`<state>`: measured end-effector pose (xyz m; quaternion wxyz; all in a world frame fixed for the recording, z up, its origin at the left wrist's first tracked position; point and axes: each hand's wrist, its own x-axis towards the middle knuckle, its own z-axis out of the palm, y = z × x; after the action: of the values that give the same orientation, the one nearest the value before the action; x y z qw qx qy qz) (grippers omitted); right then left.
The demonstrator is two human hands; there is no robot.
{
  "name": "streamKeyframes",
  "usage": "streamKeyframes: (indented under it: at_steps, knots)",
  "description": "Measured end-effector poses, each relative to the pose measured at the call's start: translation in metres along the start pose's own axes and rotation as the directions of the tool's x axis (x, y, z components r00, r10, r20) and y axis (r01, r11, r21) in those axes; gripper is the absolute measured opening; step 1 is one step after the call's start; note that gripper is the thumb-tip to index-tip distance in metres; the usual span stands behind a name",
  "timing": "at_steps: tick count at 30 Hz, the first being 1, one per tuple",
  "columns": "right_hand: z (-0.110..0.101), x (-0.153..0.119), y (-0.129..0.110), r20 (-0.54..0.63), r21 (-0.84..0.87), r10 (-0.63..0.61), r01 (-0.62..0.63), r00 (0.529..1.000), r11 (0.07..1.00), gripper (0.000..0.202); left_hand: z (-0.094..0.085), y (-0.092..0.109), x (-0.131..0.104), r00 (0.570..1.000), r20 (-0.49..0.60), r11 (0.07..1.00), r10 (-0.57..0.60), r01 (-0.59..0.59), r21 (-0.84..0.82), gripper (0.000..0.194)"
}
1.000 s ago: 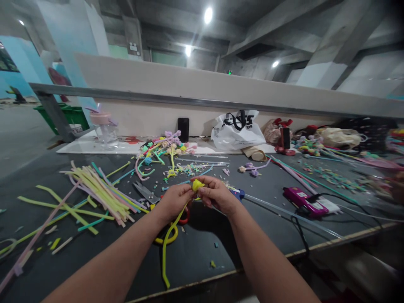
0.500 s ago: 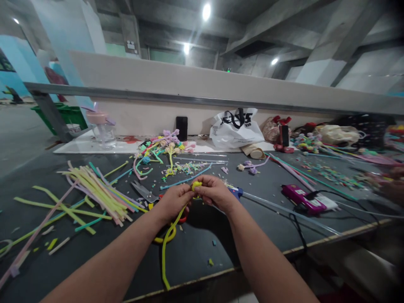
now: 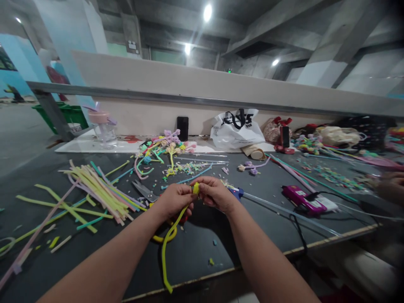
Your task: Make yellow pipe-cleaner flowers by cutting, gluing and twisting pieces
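In the middle of the view both my hands meet over the table. My left hand (image 3: 174, 201) pinches a soft yellow strip (image 3: 166, 256) near its top; the strip's tail hangs down toward the table's front edge. My right hand (image 3: 217, 194) grips the small folded yellow bunch (image 3: 196, 188) at the strip's upper end, thumb and fingers closed on it. Partly under my left hand lie scissors (image 3: 144, 191) with yellow-and-red handles. Just beyond my right hand is a blue glue gun (image 3: 236, 193), with a long clear glue stick (image 3: 290, 213) behind it.
Pastel strips (image 3: 97, 189) lie piled at left. Finished-looking flower pieces (image 3: 170, 147) and scraps sit behind my hands. A purple power bank-like box (image 3: 303, 200) with cables is at right. A white bag (image 3: 237, 130), phone (image 3: 182, 128) and cup (image 3: 104, 130) stand at the back. Another person's hand (image 3: 391, 185) is far right.
The yellow bunch between my fingers has turned and now shows more upright. My hands stay in nearly the same place, and the strip's tail has shifted slightly.
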<state>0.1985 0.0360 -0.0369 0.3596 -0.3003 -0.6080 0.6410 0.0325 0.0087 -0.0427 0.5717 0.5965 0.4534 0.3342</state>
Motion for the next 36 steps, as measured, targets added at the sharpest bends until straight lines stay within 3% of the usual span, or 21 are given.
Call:
streamKeyframes:
  at_steps: [13,15,19,26,36]
  knots:
    - [0.009,0.005,0.002,-0.128,-0.270,-0.142,0.103,0.982,0.957,0.020,0.004,0.010,-0.003,0.990,-0.132,0.989,0.050,-0.031,0.147,0.026]
    - [0.010,0.005,0.002,-0.132,-0.309,-0.155,0.108,0.979,0.945,0.019,0.002,0.009,-0.003,0.993,-0.112,0.991,0.030,-0.015,0.134,0.024]
    - [0.009,0.004,0.003,-0.126,-0.350,-0.143,0.091,0.982,0.932,0.019,-0.009,0.007,-0.001,0.997,0.045,0.996,-0.060,0.057,0.069,0.026]
    - [0.007,0.004,0.003,-0.119,-0.379,-0.132,0.078,0.984,0.922,0.019,-0.017,0.006,-0.001,0.980,0.184,0.997,-0.077,0.075,0.020,0.042]
    - [0.006,0.008,0.007,-0.151,-0.390,-0.107,0.040,0.983,0.920,0.013,-0.004,-0.004,0.004,0.995,0.086,0.996,-0.055,0.049,0.070,0.023]
